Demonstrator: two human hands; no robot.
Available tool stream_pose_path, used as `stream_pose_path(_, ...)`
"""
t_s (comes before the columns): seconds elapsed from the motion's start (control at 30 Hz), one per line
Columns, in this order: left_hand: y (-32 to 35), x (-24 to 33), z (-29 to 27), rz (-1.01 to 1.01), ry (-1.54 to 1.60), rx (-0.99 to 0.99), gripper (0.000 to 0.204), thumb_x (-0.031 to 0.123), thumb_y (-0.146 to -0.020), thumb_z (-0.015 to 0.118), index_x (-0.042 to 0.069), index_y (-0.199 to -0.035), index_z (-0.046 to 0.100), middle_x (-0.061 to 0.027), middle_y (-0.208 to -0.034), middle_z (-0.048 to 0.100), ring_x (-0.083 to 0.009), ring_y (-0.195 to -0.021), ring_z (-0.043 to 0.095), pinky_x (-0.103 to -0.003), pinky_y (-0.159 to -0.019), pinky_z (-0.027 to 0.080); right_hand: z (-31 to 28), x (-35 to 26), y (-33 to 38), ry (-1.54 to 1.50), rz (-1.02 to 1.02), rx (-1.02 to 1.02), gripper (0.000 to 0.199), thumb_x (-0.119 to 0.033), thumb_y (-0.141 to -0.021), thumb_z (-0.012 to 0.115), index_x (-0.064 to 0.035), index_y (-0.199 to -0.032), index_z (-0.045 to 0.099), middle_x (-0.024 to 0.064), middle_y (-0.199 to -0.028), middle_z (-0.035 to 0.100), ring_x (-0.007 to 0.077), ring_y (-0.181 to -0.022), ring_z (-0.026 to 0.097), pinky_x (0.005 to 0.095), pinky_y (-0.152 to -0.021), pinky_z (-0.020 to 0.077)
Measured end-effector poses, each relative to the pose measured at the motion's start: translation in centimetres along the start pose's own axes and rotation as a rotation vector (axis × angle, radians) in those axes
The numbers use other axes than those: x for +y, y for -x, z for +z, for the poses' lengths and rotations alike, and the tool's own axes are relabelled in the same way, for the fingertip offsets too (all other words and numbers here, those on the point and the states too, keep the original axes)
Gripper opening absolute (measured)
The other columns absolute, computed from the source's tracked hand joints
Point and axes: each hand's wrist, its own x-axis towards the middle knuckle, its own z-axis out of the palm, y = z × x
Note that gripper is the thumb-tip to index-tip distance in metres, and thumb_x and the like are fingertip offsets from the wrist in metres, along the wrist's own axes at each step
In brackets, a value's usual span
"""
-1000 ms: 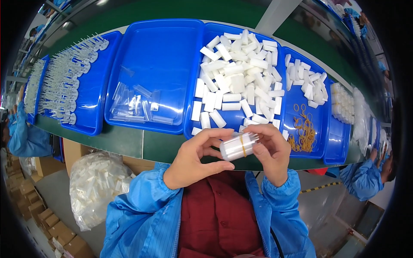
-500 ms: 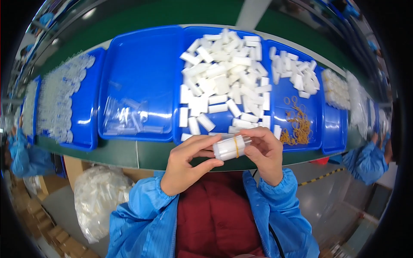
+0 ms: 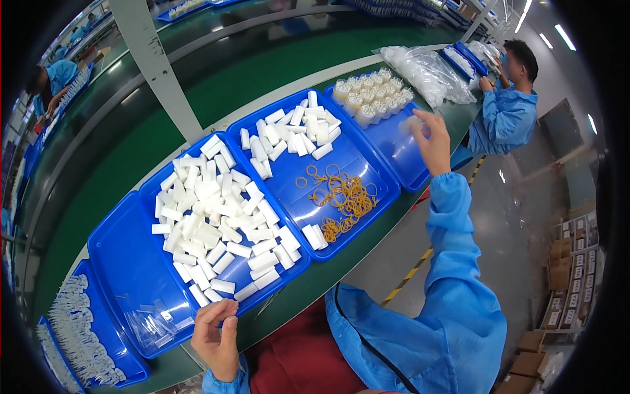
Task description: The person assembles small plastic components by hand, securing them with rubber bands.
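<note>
My right hand (image 3: 433, 144) reaches out over the right-hand blue tray (image 3: 397, 148), its fingertips closed on a clear plastic tube (image 3: 412, 127) that is blurred and partly hidden. Just beyond stand filled clear tubes (image 3: 371, 97) in close rows, with white pieces and yellowish bands showing. My left hand (image 3: 218, 338) is at the table's front edge, beside the tray of white blocks (image 3: 203, 217). Its fingers are loosely curled with the thumb apart, and nothing shows in them. Yellow rubber bands (image 3: 351, 200) lie with smaller white pieces (image 3: 295, 131) in the tray between.
Thin clear strips (image 3: 154, 322) lie in a blue tray to the left, and clear plastic parts (image 3: 79, 335) fill another beyond it. A clear plastic bag (image 3: 430, 75) lies at the far right, near a co-worker in blue (image 3: 505, 111). A grey post (image 3: 157, 72) rises behind the trays.
The view has turned to the right. My hands have parted: the left has let go of the banded tube, and the right has carried it out over the right-hand tray.
</note>
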Motion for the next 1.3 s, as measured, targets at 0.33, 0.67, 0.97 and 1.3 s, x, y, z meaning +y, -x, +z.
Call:
stream_pose_path(0.33, -0.1, 0.6, 0.3, -0.023, -0.045, 0.021, 0.021, -0.004, -0.088, 0.066, -0.006, -0.109, 0.063, -0.0163, -0.103, 0.064, -0.0232, -0.094, 0.068, -0.031, -0.085, 0.054, 3.6, 10.0, -4.1, 0.195, 0.122, -0.015, 0.031, -0.02, -0.084, 0.071, -0.0095, -0.113, 0.065, 0.0154, -0.105, 0.066, 0.0325, -0.087, 0.065, 0.0414, -0.079, 0.0515)
stream_pose_path(0.67, 0.5, 0.0, 0.6, -0.034, -0.059, 0.056, 0.02, -0.004, -0.089, 0.065, -0.005, -0.109, 0.065, -0.0151, -0.1, 0.066, -0.022, -0.093, 0.068, -0.029, -0.083, 0.053, 7.6, 12.1, -4.8, 0.319, -0.085, -0.054, 0.037, -0.024, -0.089, 0.068, -0.0057, -0.12, 0.06, 0.0199, -0.115, 0.063, 0.0382, -0.1, 0.062, 0.0453, -0.088, 0.0492)
stream_pose_path(0.97, -0.7, -0.1, -0.4, 0.001, -0.06, 0.052, 0.021, -0.004, -0.088, 0.066, -0.003, -0.109, 0.068, -0.014, -0.101, 0.069, -0.0194, -0.092, 0.068, -0.028, -0.082, 0.053, 5.2, -9.0, 1.5, -0.179, -0.231, -0.322, 0.02, -0.008, -0.089, 0.068, -0.0054, -0.109, 0.069, 0.0095, -0.094, 0.069, 0.0224, -0.086, 0.065, 0.0336, -0.076, 0.0521)
stream_pose_path(1.3, 0.2, 0.4, -8.1, 0.302, -0.456, 0.375, 0.022, -0.005, -0.082, 0.07, 0.001, -0.104, 0.071, -0.012, -0.093, 0.068, -0.0174, -0.075, 0.063, -0.028, -0.066, 0.05, 10.9, -24.3, 7.3, -0.216, -0.878, -0.635, 0.027, -0.001, -0.076, 0.07, -0.006, -0.102, 0.069, 0.0088, -0.094, 0.063, 0.028, -0.089, 0.058, 0.0395, -0.077, 0.0456)
